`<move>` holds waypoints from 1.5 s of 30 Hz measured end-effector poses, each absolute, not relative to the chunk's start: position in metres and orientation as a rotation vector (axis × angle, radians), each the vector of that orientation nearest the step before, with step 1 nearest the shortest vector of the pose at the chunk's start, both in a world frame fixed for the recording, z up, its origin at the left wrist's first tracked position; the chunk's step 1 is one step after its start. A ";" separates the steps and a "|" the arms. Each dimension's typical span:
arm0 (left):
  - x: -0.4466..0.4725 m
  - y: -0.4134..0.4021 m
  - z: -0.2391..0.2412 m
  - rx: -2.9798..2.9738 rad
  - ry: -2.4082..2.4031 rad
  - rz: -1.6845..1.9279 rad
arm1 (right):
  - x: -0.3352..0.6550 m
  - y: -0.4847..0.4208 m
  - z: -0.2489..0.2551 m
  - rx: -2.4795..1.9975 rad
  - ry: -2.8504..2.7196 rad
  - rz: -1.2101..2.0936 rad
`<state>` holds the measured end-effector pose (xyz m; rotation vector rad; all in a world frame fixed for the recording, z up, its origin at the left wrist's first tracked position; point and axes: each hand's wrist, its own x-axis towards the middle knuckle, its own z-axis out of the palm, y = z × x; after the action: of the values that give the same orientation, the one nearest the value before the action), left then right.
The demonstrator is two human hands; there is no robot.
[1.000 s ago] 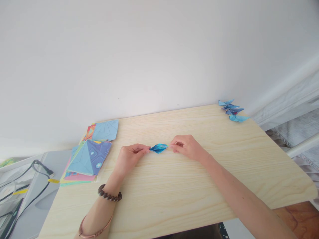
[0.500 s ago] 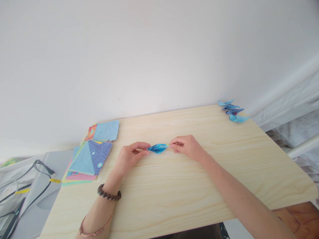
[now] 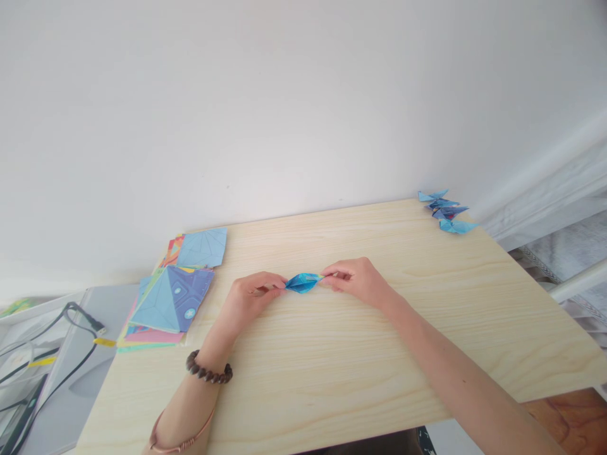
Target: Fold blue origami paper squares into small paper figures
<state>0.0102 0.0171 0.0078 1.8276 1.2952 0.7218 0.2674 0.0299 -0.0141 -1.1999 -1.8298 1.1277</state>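
Observation:
A small folded piece of blue origami paper (image 3: 302,283) is stretched between my two hands over the middle of the table. My left hand (image 3: 252,297) pinches its left tip between thumb and fingers. At the opposite end, my right hand (image 3: 351,276) grips the yellowish right tip. The paper's middle bulges and shows creases; both tips are partly hidden by my fingers. A beaded bracelet and a copper-coloured bangle circle my left wrist and forearm.
On the table's left lies a stack of coloured origami sheets (image 3: 164,303), with a light-blue sheet (image 3: 203,248) behind. Several folded blue origami pieces (image 3: 446,212) line the far right corner. A white wall (image 3: 303,107) borders the back; cables (image 3: 71,316) lie left of the table (image 3: 332,379).
My left hand's fingers have closed more tightly on the paper's left tip. The folded paper's middle has turned slightly and looks narrower in its opening. My right hand keeps its hold.

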 end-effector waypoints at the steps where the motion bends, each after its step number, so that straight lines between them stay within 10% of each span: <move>1: 0.010 0.017 0.008 1.822 1.312 0.729 | 0.267 0.030 -0.013 -1.185 -1.838 1.109; 45: 0.033 0.008 0.010 2.127 1.401 0.688 | 0.251 0.020 -0.018 -1.053 -2.082 0.799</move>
<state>0.0331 0.0084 0.0100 2.1272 1.4010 0.6884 0.2507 0.0198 -0.0176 -1.0527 -2.0820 0.7989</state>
